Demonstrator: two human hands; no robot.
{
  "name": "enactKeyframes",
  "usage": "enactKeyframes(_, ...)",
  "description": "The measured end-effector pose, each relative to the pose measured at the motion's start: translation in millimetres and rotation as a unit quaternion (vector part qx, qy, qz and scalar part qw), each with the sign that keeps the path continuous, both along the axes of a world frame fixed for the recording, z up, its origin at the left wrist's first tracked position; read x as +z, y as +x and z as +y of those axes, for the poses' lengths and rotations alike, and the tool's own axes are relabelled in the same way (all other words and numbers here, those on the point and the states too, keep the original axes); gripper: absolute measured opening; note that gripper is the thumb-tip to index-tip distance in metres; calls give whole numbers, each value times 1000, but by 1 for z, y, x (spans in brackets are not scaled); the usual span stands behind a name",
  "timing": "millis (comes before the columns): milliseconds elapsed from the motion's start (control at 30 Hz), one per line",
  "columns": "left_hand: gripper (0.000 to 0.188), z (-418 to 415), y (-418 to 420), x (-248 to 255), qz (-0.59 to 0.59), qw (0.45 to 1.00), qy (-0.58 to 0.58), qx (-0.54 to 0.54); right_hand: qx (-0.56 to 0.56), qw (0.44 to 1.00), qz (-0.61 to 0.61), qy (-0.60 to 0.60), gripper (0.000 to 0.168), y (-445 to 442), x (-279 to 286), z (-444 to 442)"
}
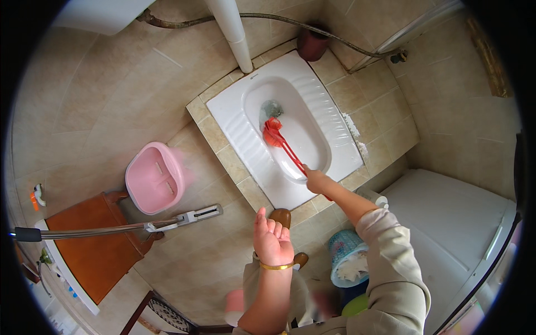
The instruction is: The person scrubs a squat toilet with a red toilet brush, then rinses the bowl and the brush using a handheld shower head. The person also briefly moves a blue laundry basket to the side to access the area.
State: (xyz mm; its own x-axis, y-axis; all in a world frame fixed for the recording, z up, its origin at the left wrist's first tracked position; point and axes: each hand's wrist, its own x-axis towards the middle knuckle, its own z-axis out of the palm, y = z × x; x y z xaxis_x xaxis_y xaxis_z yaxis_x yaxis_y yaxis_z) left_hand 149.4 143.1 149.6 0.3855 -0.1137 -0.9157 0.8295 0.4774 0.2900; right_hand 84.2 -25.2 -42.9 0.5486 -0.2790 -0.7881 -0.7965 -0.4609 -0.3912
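My right hand (pixel 317 181) is closed round the handle of a red plastic toilet brush (pixel 273 132). The brush's head rests in the bowl of a white ceramic squat toilet (pixel 307 113), just below the drain hole, where some water shows. My left hand (pixel 273 243) is raised in front of my body, palm up, with the fingers curled and nothing seen in it. A gold bracelet (pixel 276 266) circles the left wrist. The tip of a brown shoe (pixel 280 217) shows beyond the left hand, against the toilet's tiled step.
A pink plastic tub (pixel 146 184) and a flat mop (pixel 203 212) are at the left, by a brown cabinet (pixel 94 247). A blue waste basket (pixel 345 247) with paper and a white appliance (pixel 444 217) stand at the right. A hose (pixel 272 16) crosses behind the toilet.
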Motion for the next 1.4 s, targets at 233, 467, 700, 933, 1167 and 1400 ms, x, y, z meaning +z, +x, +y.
enactKeyframes(233, 18, -12, -4, 3, -4, 1000, 13, -23, -94, 987, 86, 103, 20, 72, -57, -66)
enactKeyframes(467, 18, -10, -5, 0, -18, 999, 37, -34, -606, 730, -30, 315, 7, 96, -60, -47)
enactKeyframes(700, 18, -15, -5, 2, -13, 1000, 11, -23, -697, 660, -152, 235, 34, -26, 15, 49)
enactKeyframes(933, 27, -14, -28, -19, -21, 975, 10, -223, -437, 881, -177, 25, 50, -10, -18, 40)
enactKeyframes(1167, 50, -53, -12, -134, -65, 911, 116, -391, -290, 940, -155, 90, 54, 71, -10, -24)
enactKeyframes(1400, 36, -62, 8, -212, 3, 957, -97, -274, -158, 972, -142, -103, 45, 69, -64, 0)
